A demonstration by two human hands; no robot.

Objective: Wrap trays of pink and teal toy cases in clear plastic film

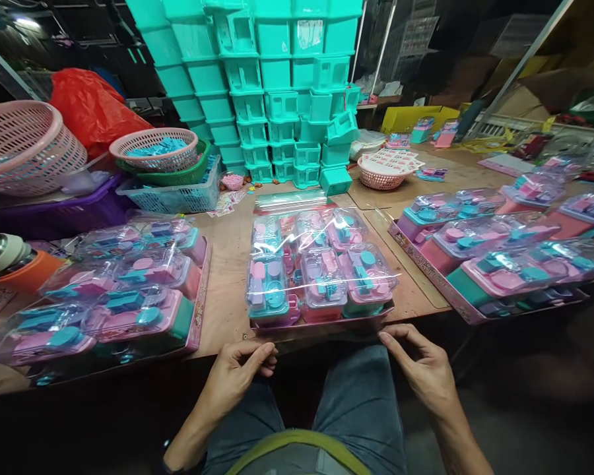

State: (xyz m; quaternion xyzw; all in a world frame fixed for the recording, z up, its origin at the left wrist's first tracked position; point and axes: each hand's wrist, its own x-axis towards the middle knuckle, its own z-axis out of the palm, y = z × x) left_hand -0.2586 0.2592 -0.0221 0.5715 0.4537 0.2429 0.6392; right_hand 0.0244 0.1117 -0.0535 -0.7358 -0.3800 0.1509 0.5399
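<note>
In the middle of the table edge stands a shallow pink cardboard tray (321, 324) holding several small toy boxes (324, 280) with clear domed lids. A shiny clear plastic bag (290, 203) lies over the boxes and reaches past the tray's far end. My left hand (237, 376) is closed just below the tray's near left corner, thumb pressed to the fingers. Off the near right corner, my right hand (423, 369) pinches thumb and forefinger together. Whatever thin thing either pinch may hold does not show clearly.
Similar filled trays stand left (200, 297) and right (430, 277). Stacked turquoise tubs (277, 99) rise behind. Pink baskets (153, 142), a purple crate (79, 211) and an orange-sleeved bottle (34, 270) are at left. A basket of printed sheets (386, 173) sits at the back right.
</note>
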